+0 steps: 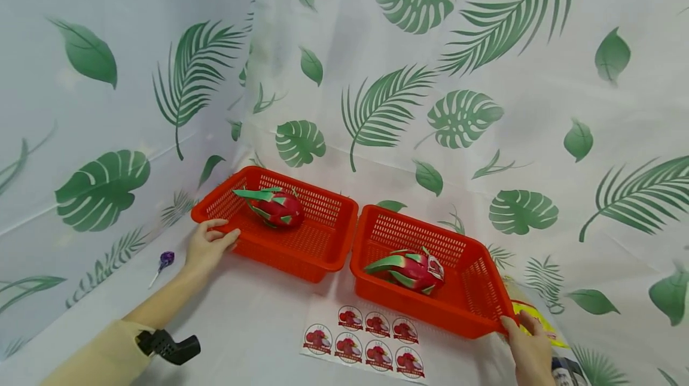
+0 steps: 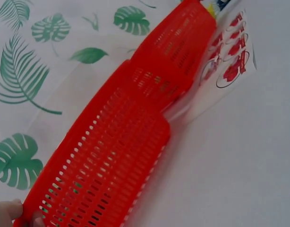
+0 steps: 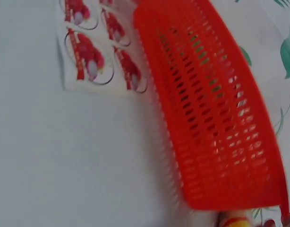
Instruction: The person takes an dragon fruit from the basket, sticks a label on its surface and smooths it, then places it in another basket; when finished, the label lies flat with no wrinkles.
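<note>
Two red plastic baskets stand end to end on the white surface. In the left basket [image 1: 280, 261] lies a dragon fruit [image 1: 276, 209] with green scales. The right basket [image 1: 414, 309] holds another dragon fruit [image 1: 414, 272], which bears a small round sticker [image 1: 435, 267]. My left hand [image 1: 208, 246] grips the left basket's rim near its outer front corner; in the left wrist view only a thumb and fingertips show at that rim. At the right basket's outer front corner, my right hand [image 1: 529, 345] pinches the rim. The right wrist view shows barely a fingertip there.
A sheet of round dragon-fruit stickers [image 1: 363, 347] lies in front of the baskets. A purple lollipop [image 1: 166, 259] is left of the left hand. Beside the right hand is a yellow package [image 1: 533, 317], partly hidden. Leaf-printed cloth [image 1: 334, 99] rises behind the baskets.
</note>
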Demonstrator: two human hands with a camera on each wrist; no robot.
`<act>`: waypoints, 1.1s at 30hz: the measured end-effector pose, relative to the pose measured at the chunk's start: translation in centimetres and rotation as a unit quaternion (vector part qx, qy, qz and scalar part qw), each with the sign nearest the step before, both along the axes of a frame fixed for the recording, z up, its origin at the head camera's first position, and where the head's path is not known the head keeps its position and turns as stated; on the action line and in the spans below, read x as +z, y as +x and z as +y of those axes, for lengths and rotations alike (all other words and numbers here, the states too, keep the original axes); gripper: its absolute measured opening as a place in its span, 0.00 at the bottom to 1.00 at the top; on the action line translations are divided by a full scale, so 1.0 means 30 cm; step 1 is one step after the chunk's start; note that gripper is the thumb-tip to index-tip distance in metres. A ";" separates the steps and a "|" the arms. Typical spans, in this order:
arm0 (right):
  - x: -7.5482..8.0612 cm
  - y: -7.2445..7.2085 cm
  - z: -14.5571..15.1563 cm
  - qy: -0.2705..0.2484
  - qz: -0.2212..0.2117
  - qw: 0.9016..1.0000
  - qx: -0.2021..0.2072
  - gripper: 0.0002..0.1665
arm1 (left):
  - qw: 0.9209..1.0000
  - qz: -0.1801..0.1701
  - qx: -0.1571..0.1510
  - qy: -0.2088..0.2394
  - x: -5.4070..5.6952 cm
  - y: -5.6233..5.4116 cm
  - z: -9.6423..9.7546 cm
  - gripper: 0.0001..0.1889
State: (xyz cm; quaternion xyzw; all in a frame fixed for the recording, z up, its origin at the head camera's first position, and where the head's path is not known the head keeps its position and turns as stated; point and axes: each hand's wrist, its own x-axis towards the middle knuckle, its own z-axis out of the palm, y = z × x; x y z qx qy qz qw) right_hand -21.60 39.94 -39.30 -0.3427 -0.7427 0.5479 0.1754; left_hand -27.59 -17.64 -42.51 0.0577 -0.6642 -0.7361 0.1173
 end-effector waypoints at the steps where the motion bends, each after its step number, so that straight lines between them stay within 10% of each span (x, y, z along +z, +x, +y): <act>1: 0.018 0.005 -0.017 0.012 0.003 1.000 0.000 0.40 | 1.000 0.004 0.001 0.010 -0.001 -0.003 -0.002 0.32; 8: 0.124 -0.005 -0.177 0.046 0.062 0.995 0.057 0.44 | 0.999 0.023 0.016 0.034 -0.011 -0.011 -0.013 0.28; 18: 0.124 -0.072 -0.360 0.086 0.065 0.967 0.233 0.48 | 0.999 0.022 0.015 0.041 -0.021 0.001 0.014 0.27; 33: 0.160 -0.190 -0.607 0.038 0.076 0.932 0.353 0.43 | 0.998 0.024 0.020 0.049 -0.031 -0.002 0.011 0.25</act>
